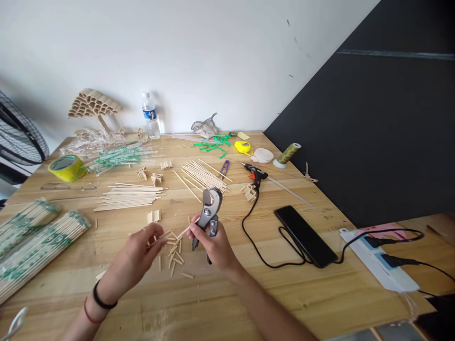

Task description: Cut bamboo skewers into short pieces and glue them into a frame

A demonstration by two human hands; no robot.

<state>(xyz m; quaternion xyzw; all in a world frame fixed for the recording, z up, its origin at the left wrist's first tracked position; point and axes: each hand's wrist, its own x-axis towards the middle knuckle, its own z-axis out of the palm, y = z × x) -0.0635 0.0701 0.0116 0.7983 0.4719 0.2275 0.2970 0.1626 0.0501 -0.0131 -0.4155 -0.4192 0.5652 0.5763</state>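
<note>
Above short cut sticks point(175, 258), right hand point(213, 244) around cutter point(209, 214).

Single head-worn view, looking forward and down over the wooden table point(220, 303), tilted, both hands close below centre, wall point(185, 52) far beyond them, table's right edge in frame

fan point(17, 137) cut off at left edge, bottle point(150, 116) label unreadable, bundled sticks point(31, 253) cropped left

Grey metal cutter point(209, 208), pale matt wooden stick point(177, 234), smooth grained wooden table point(213, 303), glossy black phone point(304, 234).
</note>
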